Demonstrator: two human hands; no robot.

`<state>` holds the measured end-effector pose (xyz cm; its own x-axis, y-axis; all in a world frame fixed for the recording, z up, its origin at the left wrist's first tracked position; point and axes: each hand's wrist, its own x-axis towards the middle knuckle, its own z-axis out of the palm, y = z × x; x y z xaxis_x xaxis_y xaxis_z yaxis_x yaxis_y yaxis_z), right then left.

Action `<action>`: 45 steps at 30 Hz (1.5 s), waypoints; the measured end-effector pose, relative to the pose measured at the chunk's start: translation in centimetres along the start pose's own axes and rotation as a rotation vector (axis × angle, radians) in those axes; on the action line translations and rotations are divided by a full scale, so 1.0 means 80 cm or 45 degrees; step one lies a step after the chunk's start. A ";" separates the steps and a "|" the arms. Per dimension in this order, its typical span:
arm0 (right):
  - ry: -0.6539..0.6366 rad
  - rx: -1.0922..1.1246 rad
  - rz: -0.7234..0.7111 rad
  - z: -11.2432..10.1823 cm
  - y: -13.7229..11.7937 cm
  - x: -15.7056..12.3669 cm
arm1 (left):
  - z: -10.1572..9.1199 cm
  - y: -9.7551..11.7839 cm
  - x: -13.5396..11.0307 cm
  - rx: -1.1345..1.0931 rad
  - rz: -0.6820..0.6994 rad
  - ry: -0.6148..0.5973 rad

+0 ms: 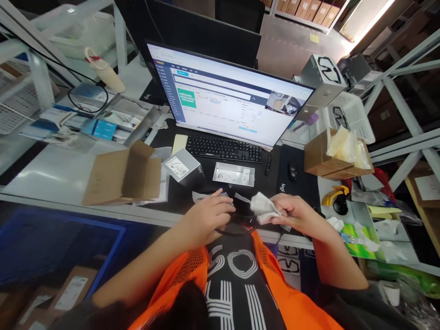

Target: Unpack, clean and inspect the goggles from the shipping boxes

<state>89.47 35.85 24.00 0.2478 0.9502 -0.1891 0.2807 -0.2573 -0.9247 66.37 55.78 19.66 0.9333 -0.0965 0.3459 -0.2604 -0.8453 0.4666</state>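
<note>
My left hand [208, 215] is closed, with its fingers bent around one side of a thin black looped band [237, 233]. The loop hangs just in front of my chest, at the desk's edge. A small bluish piece shows at these fingertips, too small to make out. My right hand [296, 211] pinches a crumpled white cloth [264, 208] near the other side of the loop. Beyond the hands lie a flat silver box [233, 174] with a label and a grey-white box [181, 165] with a band pictured on it.
A keyboard [223, 149] and a lit monitor [227, 101] stand ahead. An open cardboard box [120, 176] is at the left; a pen [268, 164] and a mouse [292, 172] are right. Further right are a cardboard carton [318, 156] and a yellow tape dispenser [334, 196].
</note>
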 end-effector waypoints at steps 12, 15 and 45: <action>-0.143 0.140 0.124 0.117 0.008 0.041 | 0.017 -0.010 0.011 0.206 0.179 -0.177; -0.272 0.284 0.114 0.107 0.017 0.033 | 0.010 -0.012 0.008 0.014 0.143 -0.204; -0.410 0.226 -0.012 0.079 0.021 0.023 | 0.012 -0.001 0.018 0.094 0.231 -0.236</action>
<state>84.51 38.28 20.01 -0.0663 0.9664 -0.2482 0.1092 -0.2403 -0.9645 67.98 55.19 19.37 0.9041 -0.3388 0.2604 -0.4152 -0.8407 0.3477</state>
